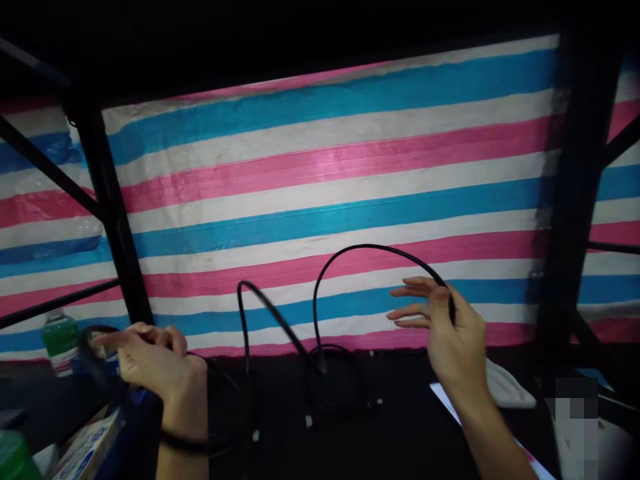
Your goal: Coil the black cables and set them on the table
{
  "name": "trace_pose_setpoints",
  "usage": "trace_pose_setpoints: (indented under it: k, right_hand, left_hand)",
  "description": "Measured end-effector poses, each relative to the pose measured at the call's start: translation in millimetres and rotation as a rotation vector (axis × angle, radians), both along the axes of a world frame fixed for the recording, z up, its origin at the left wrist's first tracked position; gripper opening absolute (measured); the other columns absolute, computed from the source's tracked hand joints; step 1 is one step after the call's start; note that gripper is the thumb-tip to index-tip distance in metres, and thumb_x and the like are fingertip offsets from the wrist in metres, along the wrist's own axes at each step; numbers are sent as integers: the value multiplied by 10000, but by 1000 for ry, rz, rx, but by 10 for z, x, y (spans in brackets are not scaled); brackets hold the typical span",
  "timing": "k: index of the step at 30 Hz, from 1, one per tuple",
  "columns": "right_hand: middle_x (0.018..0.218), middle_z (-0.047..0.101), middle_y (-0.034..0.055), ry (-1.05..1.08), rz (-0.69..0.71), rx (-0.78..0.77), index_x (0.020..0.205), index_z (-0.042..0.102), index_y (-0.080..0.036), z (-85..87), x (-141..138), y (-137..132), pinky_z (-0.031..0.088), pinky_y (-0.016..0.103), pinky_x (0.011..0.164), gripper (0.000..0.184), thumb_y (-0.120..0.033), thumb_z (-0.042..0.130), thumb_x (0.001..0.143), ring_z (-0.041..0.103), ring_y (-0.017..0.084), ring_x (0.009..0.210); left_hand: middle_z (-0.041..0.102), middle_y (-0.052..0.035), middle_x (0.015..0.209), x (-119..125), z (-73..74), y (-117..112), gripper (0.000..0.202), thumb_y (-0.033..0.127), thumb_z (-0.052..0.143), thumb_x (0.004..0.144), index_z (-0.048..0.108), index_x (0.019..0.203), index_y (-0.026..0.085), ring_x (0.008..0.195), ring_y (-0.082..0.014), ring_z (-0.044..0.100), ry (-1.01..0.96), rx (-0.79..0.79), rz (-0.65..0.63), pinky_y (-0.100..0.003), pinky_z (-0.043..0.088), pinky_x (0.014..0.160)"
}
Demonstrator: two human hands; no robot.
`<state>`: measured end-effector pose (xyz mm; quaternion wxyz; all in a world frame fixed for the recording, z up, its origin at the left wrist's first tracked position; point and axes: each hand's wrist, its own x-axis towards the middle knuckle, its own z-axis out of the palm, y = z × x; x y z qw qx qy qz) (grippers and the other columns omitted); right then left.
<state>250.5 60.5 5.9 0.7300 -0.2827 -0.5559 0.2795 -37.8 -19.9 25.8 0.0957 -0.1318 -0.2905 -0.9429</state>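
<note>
While clamping black cable (367,246) in right hand (459,347) with fingers (417,311) fanned, holds left hand (156,363) half-curled right of blurred-label green bottle (60,340); cannot tell left grip.

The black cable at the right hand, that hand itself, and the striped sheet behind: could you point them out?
Black cable (370,247): head view, on the top of its arch.
Right hand (454,340): head view, on the middle of the hand.
Striped sheet (330,220): head view, on a blue stripe near its middle.
</note>
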Motion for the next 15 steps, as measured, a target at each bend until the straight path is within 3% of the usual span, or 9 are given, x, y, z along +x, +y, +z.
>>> trace_pose_setpoints:
  k: [3, 8, 13, 15]
  right_hand:
    - [826, 669, 59, 108, 54, -4, 938, 612, -184, -3, -62, -8, 538, 257, 445, 430, -552, 395, 884, 655, 144, 515]
    - [776, 691, 64, 46, 200, -76, 889, 683, -192, 48, 1, -65, 536, 251, 465, 388, -530, 496, 843, 667, 161, 539]
    - [1056, 687, 85, -265, 597, -227, 1020, 696, -235, 8, -259, -249, 551, 280, 719, 378, -513, 499, 855, 687, 186, 855]
    - [797, 715, 67, -347, 780, -326, 1101, 663, -225, -38, -383, -277, 530, 243, 560, 468, -552, 412, 881, 682, 154, 643]
  left_hand:
    - [245, 69, 486, -79, -26, 35, 427, 462, 373, 883, 356, 543, 204, 361, -85, 142, -14, 50, -31, -273, 78, 309]
    - [286, 85, 424, -121, -103, 56, 354, 470, 585, 757, 462, 576, 193, 358, -71, 194, 162, -124, -35, -244, 105, 323]
    - [492, 40, 475, 424, -175, 103, 218, 365, 642, 737, 633, 628, 176, 457, -73, 416, 698, -593, -216, -199, 306, 425]
    - [536, 40, 506, 686, -189, 121, 181, 325, 617, 764, 640, 641, 195, 485, -80, 460, 822, -664, -232, -198, 347, 463]
